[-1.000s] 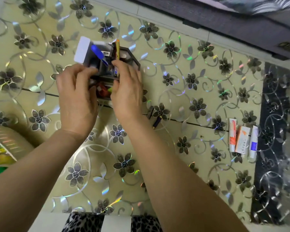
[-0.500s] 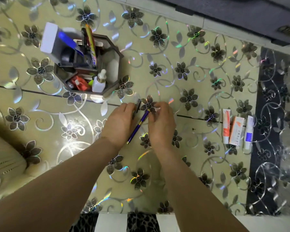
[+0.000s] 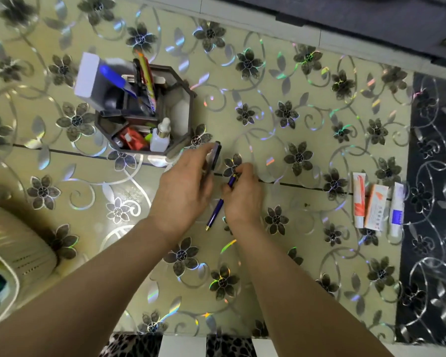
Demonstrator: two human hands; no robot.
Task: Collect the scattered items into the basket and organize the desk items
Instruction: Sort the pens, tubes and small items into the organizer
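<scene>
Tabletop (image 3: 307, 104) covered in glossy beige film, dark flowers, silver swirls. Black patterned strip (image 3: 433, 202) along right side. Grey ledge (image 3: 268, 19) at far edge. Leopard-print fabric (image 3: 131, 346) visible below near edge.

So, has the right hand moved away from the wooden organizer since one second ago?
Yes. The right hand left the organizer, coming toward the person and the tubes; it now pinches the blue pen.
</scene>
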